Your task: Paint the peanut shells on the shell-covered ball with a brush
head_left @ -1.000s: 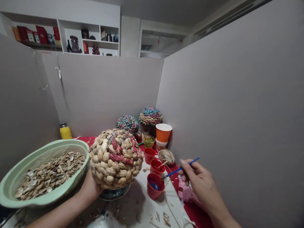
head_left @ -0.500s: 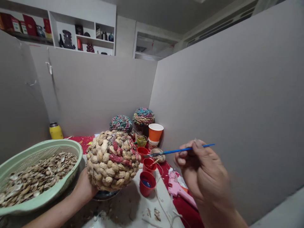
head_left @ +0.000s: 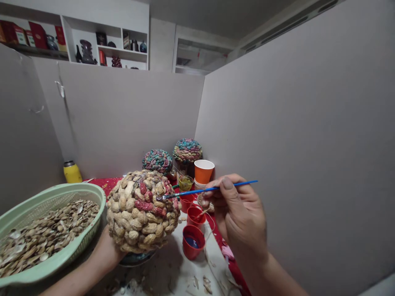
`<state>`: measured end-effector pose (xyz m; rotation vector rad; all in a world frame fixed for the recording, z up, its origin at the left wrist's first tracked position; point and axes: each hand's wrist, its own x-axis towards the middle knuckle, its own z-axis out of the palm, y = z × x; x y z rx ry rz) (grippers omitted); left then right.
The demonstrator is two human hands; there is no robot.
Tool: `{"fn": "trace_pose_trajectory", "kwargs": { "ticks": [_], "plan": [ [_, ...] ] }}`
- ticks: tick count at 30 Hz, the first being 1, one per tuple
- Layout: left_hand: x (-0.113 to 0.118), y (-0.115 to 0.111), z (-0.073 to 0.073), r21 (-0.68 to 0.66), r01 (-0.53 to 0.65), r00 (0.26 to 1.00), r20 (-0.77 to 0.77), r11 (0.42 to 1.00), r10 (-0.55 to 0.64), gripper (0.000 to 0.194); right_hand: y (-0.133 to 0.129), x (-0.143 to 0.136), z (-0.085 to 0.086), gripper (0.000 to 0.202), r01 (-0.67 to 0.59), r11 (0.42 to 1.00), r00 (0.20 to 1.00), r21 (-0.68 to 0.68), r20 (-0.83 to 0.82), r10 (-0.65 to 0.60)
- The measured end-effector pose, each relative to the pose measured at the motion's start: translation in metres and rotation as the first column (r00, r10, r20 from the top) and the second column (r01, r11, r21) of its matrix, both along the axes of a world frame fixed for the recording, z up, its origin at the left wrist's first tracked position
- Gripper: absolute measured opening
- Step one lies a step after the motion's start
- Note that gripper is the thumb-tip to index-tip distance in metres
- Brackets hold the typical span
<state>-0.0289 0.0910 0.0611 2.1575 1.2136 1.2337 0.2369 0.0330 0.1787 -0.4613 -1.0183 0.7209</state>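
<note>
- Right hand (head_left: pixel 242 209) is pinching blue paintbrush (head_left: pixel 202 191) between closed fingers.
- Brush tip is pointing onto peanut ball (head_left: pixel 142 216), upper right, beside red shells.
- Left hand (head_left: pixel 108 246) is steadying ball's lower left; fingers hidden, can't tell closure.
- Ball is sitting between green basket (head_left: pixel 89 242) and red cup (head_left: pixel 194 253).

Shells (head_left: pixel 55 230) in basket (head_left: pixel 84 242), peanut ball (head_left: pixel 135 213) to its right, cups (head_left: pixel 191 250) farther right

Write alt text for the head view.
The right hand holds a blue paintbrush, bristles at a partly red, peanut-covered ball, the left hand against its side. Red cups stand right of the ball, a green basket of shells left.
</note>
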Motion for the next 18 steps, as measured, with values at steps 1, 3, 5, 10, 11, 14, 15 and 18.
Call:
{"fn": "trace_pose_trajectory", "kwargs": {
  "ticks": [1,3,5,10,11,14,15,18],
  "plan": [
    [0.0,0.0,0.0,-0.002,0.0,1.0,-0.005,1.0,0.0,0.052,0.001,0.001,-0.001,0.026,-0.001,1.0,1.0,0.01,0.004,0.001],
    [0.0,0.0,-0.001,-0.003,-0.004,1.0,-0.01,1.0,0.004,0.054,0.002,0.002,-0.003,0.025,0.004,1.0,1.0,0.027,-0.003,-0.004],
    [0.0,0.0,-0.001,-0.002,-0.018,1.0,-0.004,1.0,0.018,0.054,0.003,0.003,-0.004,0.025,0.005,1.0,1.0,0.031,-0.017,-0.004],
    [0.0,0.0,-0.001,0.001,-0.017,1.0,0.007,1.0,0.017,0.056,0.001,0.001,-0.011,0.021,0.014,0.998,0.998,0.059,0.061,-0.017],
    [0.0,-0.001,-0.001,0.001,-0.016,1.0,0.009,1.0,0.016,0.056,0.001,0.001,-0.013,0.02,0.021,0.998,0.996,0.062,0.081,-0.026],
    [0.001,-0.003,0.0,-0.026,-0.015,1.0,0.023,1.0,0.016,0.053,0.001,0.002,-0.014,0.02,0.038,0.997,0.996,0.063,0.08,-0.043],
    [0.002,-0.004,0.001,-0.04,-0.01,1.0,0.027,0.999,0.011,0.053,0.001,0.004,-0.013,0.02,0.041,0.997,0.997,0.059,0.07,-0.045],
    [0.006,-0.005,0.005,-0.069,-0.007,0.999,0.036,0.998,0.01,0.054,0.001,0.008,-0.011,0.023,0.033,0.999,0.998,0.029,0.06,-0.035]
  ]
}}
